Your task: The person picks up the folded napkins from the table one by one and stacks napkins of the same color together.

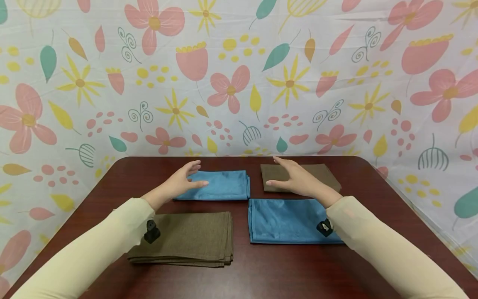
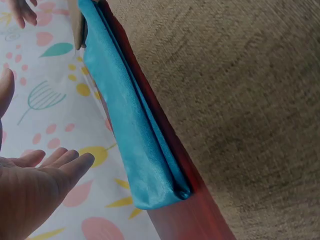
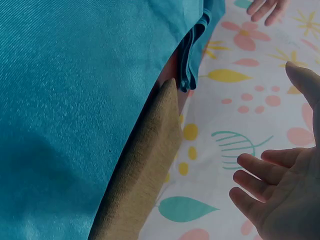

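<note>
Both hands hover over the table with nothing in them. My left hand, fingers extended and thumb apart, overlaps the left end of the far blue folded cloth in the head view. Opposite it, my right hand has its thumb and fingers spread and overlaps the far brown folded cloth. Under the left forearm lies the near brown folded cloth. A near blue folded cloth sits beneath the right wrist. In the left wrist view the fingers are relaxed; in the right wrist view the fingers are loosely bent.
The four-cornered arrangement of cloths lies on a dark reddish-brown table with rounded far corners. Behind it hangs a white curtain printed with flowers and leaves. A small black device is strapped at each wrist.
</note>
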### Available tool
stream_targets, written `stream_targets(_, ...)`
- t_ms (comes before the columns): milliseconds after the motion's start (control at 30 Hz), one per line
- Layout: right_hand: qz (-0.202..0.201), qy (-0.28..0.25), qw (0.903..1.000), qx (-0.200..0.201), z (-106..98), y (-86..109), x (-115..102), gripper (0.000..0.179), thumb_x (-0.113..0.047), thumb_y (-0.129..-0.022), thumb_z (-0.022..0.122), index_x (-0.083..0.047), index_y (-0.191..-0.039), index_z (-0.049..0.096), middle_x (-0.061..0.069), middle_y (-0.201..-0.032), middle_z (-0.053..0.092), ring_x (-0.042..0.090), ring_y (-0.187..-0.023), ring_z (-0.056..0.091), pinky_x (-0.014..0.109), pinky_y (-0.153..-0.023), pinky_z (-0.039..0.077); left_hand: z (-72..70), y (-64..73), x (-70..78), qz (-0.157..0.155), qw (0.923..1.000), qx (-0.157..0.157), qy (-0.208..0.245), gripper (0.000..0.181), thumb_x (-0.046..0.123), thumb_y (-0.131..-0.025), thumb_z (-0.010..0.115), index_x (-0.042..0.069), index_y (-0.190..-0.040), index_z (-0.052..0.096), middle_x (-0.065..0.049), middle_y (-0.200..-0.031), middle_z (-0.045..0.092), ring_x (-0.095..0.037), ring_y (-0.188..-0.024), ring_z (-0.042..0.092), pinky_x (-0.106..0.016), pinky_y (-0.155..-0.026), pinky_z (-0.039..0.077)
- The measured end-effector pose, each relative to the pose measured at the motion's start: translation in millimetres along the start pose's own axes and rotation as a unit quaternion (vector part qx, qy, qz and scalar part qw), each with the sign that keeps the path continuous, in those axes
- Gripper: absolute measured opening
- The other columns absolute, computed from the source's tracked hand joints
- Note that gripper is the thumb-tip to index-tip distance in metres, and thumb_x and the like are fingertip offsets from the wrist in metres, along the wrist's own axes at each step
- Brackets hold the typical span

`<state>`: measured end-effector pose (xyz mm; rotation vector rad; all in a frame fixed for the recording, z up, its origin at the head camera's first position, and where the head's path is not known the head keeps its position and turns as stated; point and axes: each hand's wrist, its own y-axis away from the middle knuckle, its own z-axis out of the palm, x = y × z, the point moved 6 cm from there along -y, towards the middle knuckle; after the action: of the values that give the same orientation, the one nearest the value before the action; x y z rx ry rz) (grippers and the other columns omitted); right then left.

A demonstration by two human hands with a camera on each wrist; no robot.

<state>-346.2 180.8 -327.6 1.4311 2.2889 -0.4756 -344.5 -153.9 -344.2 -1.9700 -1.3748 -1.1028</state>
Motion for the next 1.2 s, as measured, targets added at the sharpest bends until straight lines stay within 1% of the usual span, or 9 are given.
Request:
stream_targets(200,0.000,-0.009,1.0000,-0.002,4.9,-4.5,-2.6,0.098,-0.058,-0.084,0.067,-0.010,-0.155,0.019,0.013,-0.156,0.030,0.035,-0.144,0.026,0.062,-0.111,0.030,-4.5,0.9,-3.5,-0.003,1.0000,0.005,0.002,0.087,0.033,-0.091,0.069,0.011,-0.155,0.014,-0.015,-0.159,0.022,-0.032,-0.147,0.022,-0.050,-0.116,0.030)
stream_targets(333,-0.002,-0.013,0.9999,-0.003,8.8,-8.7,-5.1,0.099,-0.058,-0.084,0.067,-0.008,-0.155,0.020,0.015,-0.155,0.033,0.036,-0.142,0.030,0.061,-0.110,0.032,-6.3,0.9,-6.5,-0.010,0.9999,0.005,0.003,0.086,0.030,-0.091,0.069,0.010,-0.155,0.015,-0.015,-0.159,0.023,-0.032,-0.147,0.023,-0.051,-0.116,0.030)
stream_targets(467,0.003,-0.023,0.9997,0.000,12.3,-12.9,-5.6,0.098,-0.058,-0.084,0.067,-0.007,-0.154,0.021,0.016,-0.153,0.035,0.037,-0.141,0.031,0.061,-0.109,0.034,-8.0,-1.4,-9.7,-0.015,0.9998,0.010,0.000,0.086,0.030,-0.091,0.069,0.010,-0.155,0.015,-0.015,-0.158,0.024,-0.033,-0.146,0.024,-0.052,-0.115,0.030)
stream_targets(600,0.014,-0.038,0.9992,0.004,14.5,-15.2,-5.4,0.095,-0.054,-0.085,0.068,-0.006,-0.154,0.023,0.018,-0.152,0.037,0.037,-0.140,0.033,0.061,-0.109,0.034,-8.5,-4.9,-13.5,-0.021,0.9997,0.014,-0.002,0.087,0.032,-0.091,0.069,0.010,-0.155,0.015,-0.016,-0.157,0.025,-0.034,-0.145,0.025,-0.053,-0.114,0.031)
stream_targets(767,0.012,-0.056,0.9983,0.008,19.9,-20.2,-6.6,0.094,-0.051,-0.085,0.069,-0.004,-0.153,0.024,0.021,-0.150,0.038,0.038,-0.138,0.037,0.061,-0.108,0.036,-11.2,-7.7,-19.5,-0.032,0.9993,0.021,-0.002,0.089,0.034,-0.091,0.069,0.009,-0.155,0.013,-0.017,-0.158,0.024,-0.036,-0.145,0.024,-0.054,-0.113,0.033)
stream_targets(900,0.009,-0.075,0.9971,0.004,25.7,-25.3,-9.0,0.093,-0.051,-0.086,0.068,-0.004,-0.153,0.023,0.021,-0.151,0.038,0.038,-0.138,0.038,0.060,-0.108,0.036,-15.1,-8.1,-21.1,-0.036,0.9991,0.022,-0.004,0.089,0.034,-0.092,0.068,0.008,-0.155,0.012,-0.018,-0.158,0.024,-0.037,-0.145,0.023,-0.055,-0.112,0.033)
stream_targets(1033,0.010,-0.087,0.9961,-0.002,32.0,-31.6,-10.1,0.092,-0.050,-0.087,0.068,-0.004,-0.153,0.024,0.018,-0.149,0.041,0.035,-0.137,0.040,0.058,-0.109,0.037,-18.5,-9.8,-24.9,-0.039,0.9991,0.016,0.001,0.088,0.034,-0.093,0.067,0.008,-0.156,0.011,-0.018,-0.158,0.023,-0.038,-0.145,0.022,-0.056,-0.112,0.032)
stream_targets(1200,0.027,-0.092,0.9954,-0.002,37.3,-38.7,-10.3,0.090,-0.050,-0.087,0.068,-0.005,-0.153,0.026,0.017,-0.146,0.046,0.032,-0.133,0.045,0.054,-0.107,0.040,-22.3,-12.9,-32.0,-0.050,0.9987,0.010,0.003,0.089,0.036,-0.092,0.067,0.009,-0.156,0.011,-0.018,-0.158,0.023,-0.039,-0.145,0.022,-0.057,-0.112,0.032)
